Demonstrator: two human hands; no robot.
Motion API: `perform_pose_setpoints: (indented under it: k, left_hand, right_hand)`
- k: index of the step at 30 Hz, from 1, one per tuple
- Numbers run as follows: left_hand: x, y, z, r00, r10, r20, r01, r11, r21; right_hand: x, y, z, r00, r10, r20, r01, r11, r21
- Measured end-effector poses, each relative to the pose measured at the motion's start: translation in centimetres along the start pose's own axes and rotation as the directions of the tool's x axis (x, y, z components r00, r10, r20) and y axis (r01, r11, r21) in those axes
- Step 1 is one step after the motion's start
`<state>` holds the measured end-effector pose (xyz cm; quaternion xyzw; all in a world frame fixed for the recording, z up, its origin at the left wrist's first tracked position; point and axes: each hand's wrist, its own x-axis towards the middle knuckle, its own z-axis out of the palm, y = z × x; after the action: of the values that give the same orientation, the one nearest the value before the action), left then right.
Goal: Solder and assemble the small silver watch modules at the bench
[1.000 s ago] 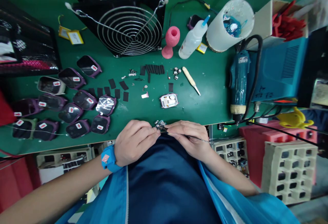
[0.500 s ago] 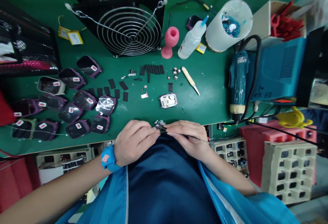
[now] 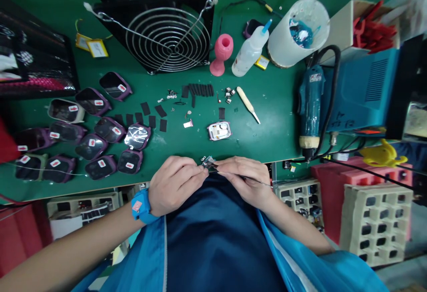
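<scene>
At the bench's near edge, my left hand (image 3: 176, 183) is closed, its fingertips pinching a small circuit board (image 3: 209, 162) with silvery parts. My right hand (image 3: 245, 178) is closed around slim dark tweezers (image 3: 256, 180), whose tips meet the board; their exact grip there is too small to make out. A blue band (image 3: 143, 206) circles my left wrist. Beyond my hands lies an open smartwatch case (image 3: 219, 131) with a white inside. Left of it are a small metallic part (image 3: 187, 124) and black rectangular pads (image 3: 163, 125).
Several purple-framed watches (image 3: 91, 147) with red-arrow stickers lie at left. A fan (image 3: 170, 42) stands at the back, beside a pink holder (image 3: 222, 56) and a white bottle (image 3: 250, 51). A cream-handled tool (image 3: 247, 103) lies right of centre. A blue electric screwdriver (image 3: 312, 109) stands further right.
</scene>
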<state>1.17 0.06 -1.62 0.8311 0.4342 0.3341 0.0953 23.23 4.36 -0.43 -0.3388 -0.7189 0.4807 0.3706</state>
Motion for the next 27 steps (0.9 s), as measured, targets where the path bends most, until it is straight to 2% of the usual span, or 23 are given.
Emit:
perform_pose_setpoints:
  k: [8, 15, 20, 27]
  left_hand:
    - [0.0, 0.0, -0.2, 1.0, 0.0, 0.001, 0.0, 1.0, 0.004]
    - [-0.1, 0.0, -0.1, 1.0, 0.001, 0.005, -0.001, 1.0, 0.006]
    - [-0.1, 0.1, 0.1, 1.0, -0.014, -0.013, 0.014, 1.0, -0.008]
    - [-0.3, 0.1, 0.0, 1.0, -0.002, -0.015, 0.002, 1.0, 0.008]
  right_hand:
    - [0.1, -0.1, -0.1, 1.0, -0.002, -0.005, 0.002, 1.0, 0.003]
    - [0.2, -0.1, -0.6, 0.998, 0.02, 0.052, -0.02, 1.0, -0.006]
    - [0.3, -0.1, -0.8, 0.997, -0.014, 0.08, 0.014, 1.0, -0.003]
    - [1.2, -0.6, -1.4, 0.981, -0.009, 0.195, 0.019, 0.999, -0.05]
